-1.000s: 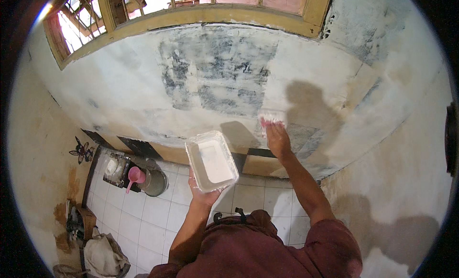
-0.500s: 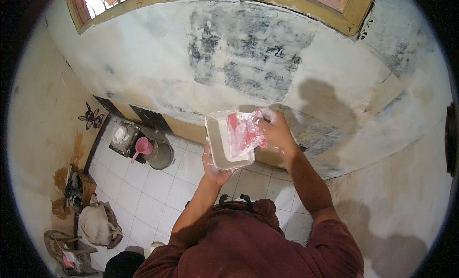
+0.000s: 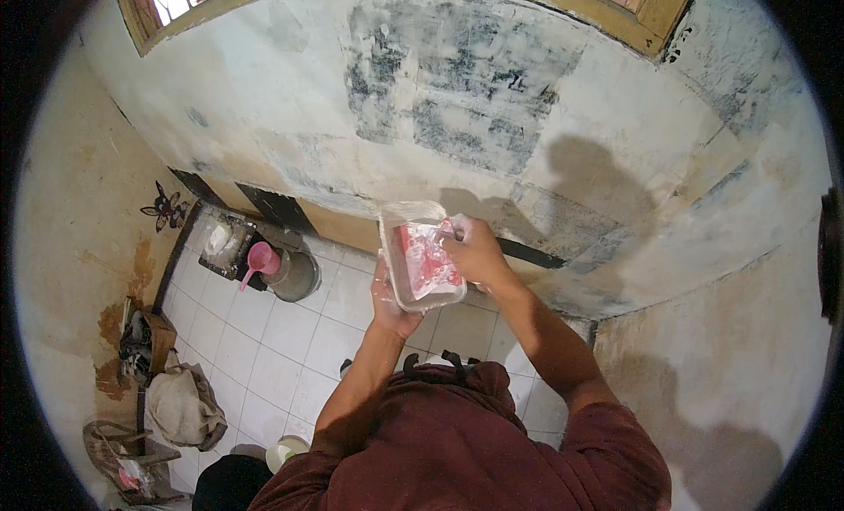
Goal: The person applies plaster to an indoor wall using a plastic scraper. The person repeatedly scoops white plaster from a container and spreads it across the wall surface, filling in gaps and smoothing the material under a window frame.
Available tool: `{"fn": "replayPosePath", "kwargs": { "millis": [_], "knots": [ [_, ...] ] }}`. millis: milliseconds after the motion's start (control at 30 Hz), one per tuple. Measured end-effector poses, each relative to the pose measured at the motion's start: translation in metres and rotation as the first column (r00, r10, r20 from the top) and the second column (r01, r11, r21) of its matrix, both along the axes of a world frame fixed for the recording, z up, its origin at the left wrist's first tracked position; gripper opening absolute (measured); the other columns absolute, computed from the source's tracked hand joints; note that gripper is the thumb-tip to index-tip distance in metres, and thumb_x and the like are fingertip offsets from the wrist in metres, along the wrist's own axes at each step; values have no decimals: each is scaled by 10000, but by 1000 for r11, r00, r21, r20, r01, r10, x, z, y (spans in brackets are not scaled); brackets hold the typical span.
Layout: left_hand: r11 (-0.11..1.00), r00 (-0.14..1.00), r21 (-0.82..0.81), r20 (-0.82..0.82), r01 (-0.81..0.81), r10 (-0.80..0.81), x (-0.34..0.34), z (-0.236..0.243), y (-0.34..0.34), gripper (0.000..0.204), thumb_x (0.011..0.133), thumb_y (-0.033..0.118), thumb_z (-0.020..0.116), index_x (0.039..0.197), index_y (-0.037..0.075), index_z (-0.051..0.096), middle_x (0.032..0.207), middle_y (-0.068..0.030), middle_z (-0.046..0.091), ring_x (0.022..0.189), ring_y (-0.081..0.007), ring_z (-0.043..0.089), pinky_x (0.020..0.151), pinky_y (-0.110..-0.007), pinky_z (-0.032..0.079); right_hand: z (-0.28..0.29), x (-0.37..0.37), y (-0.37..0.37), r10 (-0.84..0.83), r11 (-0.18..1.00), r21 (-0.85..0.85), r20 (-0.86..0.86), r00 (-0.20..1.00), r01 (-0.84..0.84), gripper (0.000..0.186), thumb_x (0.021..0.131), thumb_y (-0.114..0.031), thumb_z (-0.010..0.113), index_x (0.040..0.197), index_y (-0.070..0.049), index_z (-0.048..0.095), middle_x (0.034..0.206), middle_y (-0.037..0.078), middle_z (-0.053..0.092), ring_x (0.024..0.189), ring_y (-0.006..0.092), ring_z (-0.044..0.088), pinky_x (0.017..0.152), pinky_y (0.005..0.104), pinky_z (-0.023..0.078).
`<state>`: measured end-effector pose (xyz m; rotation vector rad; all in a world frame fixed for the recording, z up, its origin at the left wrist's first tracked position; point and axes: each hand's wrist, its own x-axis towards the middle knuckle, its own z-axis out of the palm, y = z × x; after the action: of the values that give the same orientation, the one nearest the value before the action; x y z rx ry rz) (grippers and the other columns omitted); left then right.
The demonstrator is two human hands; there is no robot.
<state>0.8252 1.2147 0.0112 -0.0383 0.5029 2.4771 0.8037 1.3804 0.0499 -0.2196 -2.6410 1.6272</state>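
Head view: the left hand (image 3: 393,302) cups a clear plastic tray (image 3: 420,254) from beneath, held before a patchy wall (image 3: 457,107); the right hand (image 3: 475,249) presses a pink-stained cloth (image 3: 428,258) inside it, fingers curled.

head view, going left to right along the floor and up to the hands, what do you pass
grey sack → pink scoop → metal bucket → left hand → white tray → right hand
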Motion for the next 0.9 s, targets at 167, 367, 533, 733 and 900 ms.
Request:
{"fn": "replayPosePath", "kwargs": {
  "millis": [167,367,533,733,900],
  "knots": [
    [1000,999,9,34,8,-8,4,-11,0,656,985,575,320,1452,123,409,1393,-114,533,1238,-309,557,1027,-502,471,-8,-6,-3,61,980,-189,-41,997,-67,237,886,-85,635,1066,70,622,922,77,662,828,119,601,728,283,494],
    [997,998,67,64,-32,28,3,3,-2,645,991,566,322,1435,112,439,1380,-105,546,1240,-305,551,1031,-486,463,13,10,19,-49,847,-532,-53,997,13,261,894,-140,642,1050,69,624,925,114,682,843,149,629,734,328,507],
    [992,995,122,96,-43,31,0,4,-9,661,978,574,342,1437,109,441,1385,-107,543,1233,-327,553,1030,-510,456,31,22,26,-86,732,-681,-68,994,17,226,885,-98,662,1065,33,624,979,77,668,848,134,628,735,295,513],
    [993,997,105,53,-52,47,-6,8,-7,695,970,575,329,1459,87,404,1405,-134,519,1256,-346,536,1044,-547,437,8,33,33,43,465,-869,209,977,166,300,863,22,630,1157,-22,592,1102,101,663,992,226,658,903,396,538],
    [994,999,107,19,-39,37,-8,12,-10,696,973,565,318,1470,82,377,1419,-152,499,1268,-358,524,1043,-553,441,-11,45,23,49,268,-948,192,980,172,253,860,13,649,1105,-34,611,1080,84,664,989,215,649,906,391,530]
  ]
}}
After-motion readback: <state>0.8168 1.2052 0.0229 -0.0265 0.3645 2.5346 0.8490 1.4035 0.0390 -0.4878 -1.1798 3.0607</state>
